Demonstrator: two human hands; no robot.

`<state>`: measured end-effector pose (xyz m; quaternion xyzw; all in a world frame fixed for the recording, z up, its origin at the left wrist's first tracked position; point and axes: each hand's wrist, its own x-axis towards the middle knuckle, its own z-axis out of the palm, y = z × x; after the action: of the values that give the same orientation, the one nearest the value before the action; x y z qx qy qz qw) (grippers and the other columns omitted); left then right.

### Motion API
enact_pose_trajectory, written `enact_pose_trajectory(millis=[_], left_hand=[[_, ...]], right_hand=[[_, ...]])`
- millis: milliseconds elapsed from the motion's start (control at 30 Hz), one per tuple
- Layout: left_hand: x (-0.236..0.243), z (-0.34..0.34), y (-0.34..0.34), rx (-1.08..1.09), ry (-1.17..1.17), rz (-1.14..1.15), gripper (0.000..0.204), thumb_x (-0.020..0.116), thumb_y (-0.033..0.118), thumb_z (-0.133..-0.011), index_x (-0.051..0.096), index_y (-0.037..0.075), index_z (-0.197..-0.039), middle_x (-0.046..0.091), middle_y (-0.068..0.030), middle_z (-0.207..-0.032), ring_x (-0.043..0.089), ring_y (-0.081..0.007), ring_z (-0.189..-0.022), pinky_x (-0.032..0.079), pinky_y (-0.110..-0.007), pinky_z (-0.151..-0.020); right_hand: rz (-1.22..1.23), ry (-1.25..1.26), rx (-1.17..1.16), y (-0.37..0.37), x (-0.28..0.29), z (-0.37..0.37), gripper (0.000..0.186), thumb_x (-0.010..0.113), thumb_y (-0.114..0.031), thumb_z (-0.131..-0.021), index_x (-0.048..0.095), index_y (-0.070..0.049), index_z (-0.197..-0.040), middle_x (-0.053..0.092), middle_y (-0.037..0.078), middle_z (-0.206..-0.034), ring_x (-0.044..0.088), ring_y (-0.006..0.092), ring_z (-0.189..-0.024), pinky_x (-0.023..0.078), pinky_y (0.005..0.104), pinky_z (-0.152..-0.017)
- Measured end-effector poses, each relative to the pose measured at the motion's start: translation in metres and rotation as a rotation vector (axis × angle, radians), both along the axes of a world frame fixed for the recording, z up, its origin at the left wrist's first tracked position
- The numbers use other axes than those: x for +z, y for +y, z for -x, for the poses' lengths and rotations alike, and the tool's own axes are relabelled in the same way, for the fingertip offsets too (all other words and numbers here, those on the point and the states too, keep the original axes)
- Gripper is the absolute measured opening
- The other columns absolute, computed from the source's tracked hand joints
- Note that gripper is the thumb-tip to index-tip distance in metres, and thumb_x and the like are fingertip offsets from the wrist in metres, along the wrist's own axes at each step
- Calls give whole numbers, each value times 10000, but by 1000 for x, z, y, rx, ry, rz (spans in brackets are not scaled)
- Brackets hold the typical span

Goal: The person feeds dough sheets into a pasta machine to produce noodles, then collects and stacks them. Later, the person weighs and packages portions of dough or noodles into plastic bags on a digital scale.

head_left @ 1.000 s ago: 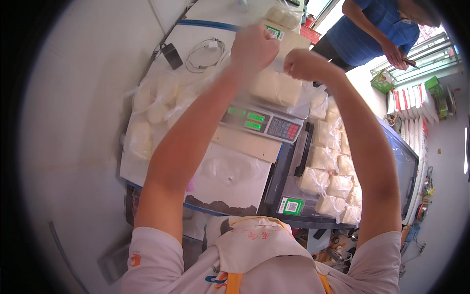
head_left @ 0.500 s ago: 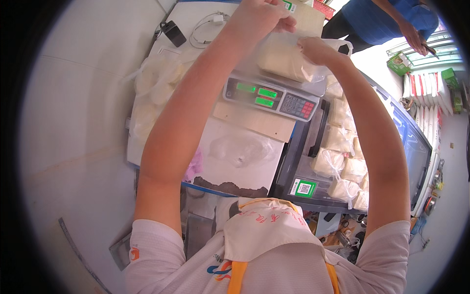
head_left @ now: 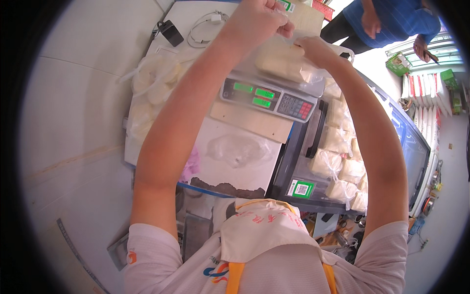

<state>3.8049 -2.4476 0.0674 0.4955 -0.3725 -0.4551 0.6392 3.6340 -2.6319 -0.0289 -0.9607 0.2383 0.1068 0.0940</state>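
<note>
A clear plastic bag [head_left: 279,60] with a pale cream block inside lies on the platform of a silver digital scale [head_left: 269,100], whose green displays are lit. Above the bag's far side, my left hand [head_left: 262,22] has its fingers curled in a pinch on thin clear plastic that looks like the bag's top. My right hand [head_left: 316,50] grips the right edge of the same bag, thumb and fingers pressed together. Part of the bag is hidden behind my left forearm and hand.
Several bagged cream blocks [head_left: 338,139] lie on a dark lid at the right. More clear bags [head_left: 149,93] with pale contents sit at the left, near a black charger [head_left: 170,33]. A crumpled clear bag [head_left: 240,151] lies before the scale. A person in blue [head_left: 387,22] stands beyond.
My hands stay at the bag, with small shifts of the fingers. The person in blue has moved, and both of their hands now show. The whole view has shifted slightly.
</note>
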Motion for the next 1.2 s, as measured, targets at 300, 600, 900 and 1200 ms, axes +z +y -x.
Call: enact_pose_trajectory(millis=[300,600,900,1200], left_hand=[[15,9,28,29,-275,-102,356,608,151,-994,566,-73,-1267,746,-108,-996,709,-177,-962,512,-298,-920],[13,13,28,-4,-329,-73,338,594,150,-999,576,-62,-1262,748,-91,-1004,706,-166,-950,508,-288,-919],[11,14,40,283,-656,-145,299,708,153,-931,641,-52,-1138,716,-129,-1043,708,-224,-959,553,-339,-878],[-54,63,136,-212,780,108,672,456,545,-1092,587,-38,-1400,718,-103,-1179,659,-204,-1158,475,-369,-1062]], right_hand=[[49,-142,-157,20,10,8,348,700,-67,-837,738,-64,-1183,755,196,-1075,693,389,-1130,560,486,-971],[-40,-106,-13,7,18,26,249,693,-102,-864,678,6,-1088,729,232,-1027,686,430,-979,530,506,-869],[391,-291,156,65,154,61,367,684,-118,-933,649,-54,-1292,738,203,-1110,724,394,-1007,576,463,-878],[-694,-524,-424,189,204,109,504,781,-134,-908,596,-36,-1367,709,87,-1180,699,192,-1112,573,369,-963]])
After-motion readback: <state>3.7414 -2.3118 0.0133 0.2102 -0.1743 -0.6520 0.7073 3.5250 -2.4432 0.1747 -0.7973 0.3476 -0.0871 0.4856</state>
